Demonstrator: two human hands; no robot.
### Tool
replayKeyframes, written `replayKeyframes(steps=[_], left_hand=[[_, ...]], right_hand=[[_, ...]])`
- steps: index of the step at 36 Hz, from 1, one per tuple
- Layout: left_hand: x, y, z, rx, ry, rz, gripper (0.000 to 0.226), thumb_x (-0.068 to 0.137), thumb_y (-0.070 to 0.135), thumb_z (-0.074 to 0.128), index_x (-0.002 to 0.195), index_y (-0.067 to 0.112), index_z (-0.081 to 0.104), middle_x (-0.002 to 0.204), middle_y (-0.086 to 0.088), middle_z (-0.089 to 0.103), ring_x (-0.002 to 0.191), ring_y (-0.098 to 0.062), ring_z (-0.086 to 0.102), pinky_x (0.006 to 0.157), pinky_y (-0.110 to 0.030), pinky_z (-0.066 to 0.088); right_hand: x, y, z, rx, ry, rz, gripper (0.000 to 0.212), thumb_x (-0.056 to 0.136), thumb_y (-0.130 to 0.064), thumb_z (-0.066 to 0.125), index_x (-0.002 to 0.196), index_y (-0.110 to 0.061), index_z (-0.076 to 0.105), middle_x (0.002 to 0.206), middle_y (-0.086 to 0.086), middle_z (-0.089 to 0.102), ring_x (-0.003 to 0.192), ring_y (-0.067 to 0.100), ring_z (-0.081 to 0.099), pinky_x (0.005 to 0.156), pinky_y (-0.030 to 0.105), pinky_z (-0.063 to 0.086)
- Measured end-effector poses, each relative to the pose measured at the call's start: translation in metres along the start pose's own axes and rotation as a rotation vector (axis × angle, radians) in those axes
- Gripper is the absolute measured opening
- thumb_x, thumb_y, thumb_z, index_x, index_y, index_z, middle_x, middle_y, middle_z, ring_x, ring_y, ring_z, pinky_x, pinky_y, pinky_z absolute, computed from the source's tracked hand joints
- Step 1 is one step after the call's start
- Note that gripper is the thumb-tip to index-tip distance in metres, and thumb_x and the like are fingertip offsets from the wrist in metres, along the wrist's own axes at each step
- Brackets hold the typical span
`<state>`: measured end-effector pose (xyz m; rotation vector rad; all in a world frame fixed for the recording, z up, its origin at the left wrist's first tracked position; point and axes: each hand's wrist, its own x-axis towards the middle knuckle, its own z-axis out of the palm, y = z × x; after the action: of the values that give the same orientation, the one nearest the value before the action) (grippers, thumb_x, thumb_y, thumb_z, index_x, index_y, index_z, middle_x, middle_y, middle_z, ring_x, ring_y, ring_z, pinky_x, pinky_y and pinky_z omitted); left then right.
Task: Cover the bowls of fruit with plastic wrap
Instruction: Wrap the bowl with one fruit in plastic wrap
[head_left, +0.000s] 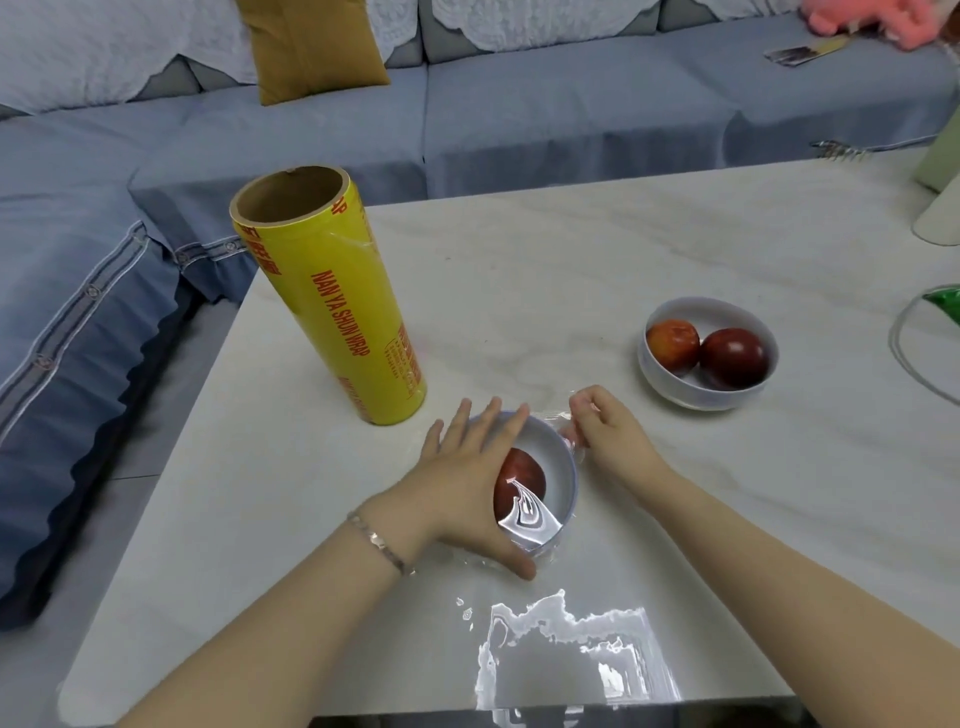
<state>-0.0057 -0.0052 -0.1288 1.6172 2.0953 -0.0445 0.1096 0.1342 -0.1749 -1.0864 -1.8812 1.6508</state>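
A white bowl (558, 467) with one red fruit (524, 475) sits near the table's front, and clear plastic wrap (530, 519) is stretched over its top. My left hand (467, 483) lies flat with spread fingers on the wrap over the bowl's left half, thumb at the near rim. My right hand (608, 436) pinches the wrap's edge at the bowl's far right rim. A second white bowl (670, 387) holding two red fruits stands uncovered to the right, farther back. The yellow roll of plastic wrap (332, 306) stands upright to the left of the bowls.
A loose shiny sheet of wrap (571, 654) lies on the white marble table (571, 249) at its front edge. A blue sofa (467, 104) runs along the back and left. A wire basket rim (904, 353) and pale objects are at the right edge.
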Motion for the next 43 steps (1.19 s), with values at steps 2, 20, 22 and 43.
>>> replayKeyframes(steps=[2,20,22,43], left_hand=[[0.002,-0.002,0.001,0.024,0.034,0.033,0.142,0.048,0.066,0.078,0.144,0.03,-0.02,0.155,0.003,-0.013,0.143,-0.022,-0.011,0.118,-0.042,0.002],[0.004,-0.01,0.014,0.065,0.127,0.038,0.137,0.048,0.071,0.071,0.142,0.032,-0.02,0.154,0.006,-0.009,0.139,-0.022,0.001,0.115,-0.045,0.011],[0.004,-0.01,0.015,0.06,0.13,0.03,0.137,0.048,0.071,0.071,0.143,0.032,-0.019,0.154,0.006,-0.009,0.139,-0.023,0.0,0.115,-0.045,0.011],[-0.007,0.025,0.017,-0.279,0.203,-0.352,0.139,0.046,0.073,0.072,0.142,0.033,-0.02,0.155,0.0,-0.01,0.142,-0.028,-0.002,0.112,-0.047,0.013]], right_hand=[[-0.004,-0.002,0.003,0.024,0.033,0.021,0.017,0.098,-0.02,0.038,0.086,-0.009,0.043,0.056,0.001,0.046,0.044,0.002,0.044,0.052,0.015,0.039],[-0.003,0.001,-0.014,-0.473,0.143,-0.025,0.021,0.097,-0.026,0.038,0.085,-0.01,0.044,0.063,0.006,0.046,0.07,0.031,0.042,0.058,0.032,0.022],[-0.001,0.003,-0.007,-0.468,0.149,0.018,0.022,0.097,-0.027,0.037,0.087,-0.009,0.045,0.071,0.009,0.05,0.072,0.03,0.043,0.059,0.031,0.023],[-0.019,0.001,-0.007,0.096,-0.141,0.375,0.027,0.095,-0.025,0.047,0.081,-0.005,0.058,0.071,0.011,0.054,0.06,0.019,0.049,0.058,0.023,0.051]])
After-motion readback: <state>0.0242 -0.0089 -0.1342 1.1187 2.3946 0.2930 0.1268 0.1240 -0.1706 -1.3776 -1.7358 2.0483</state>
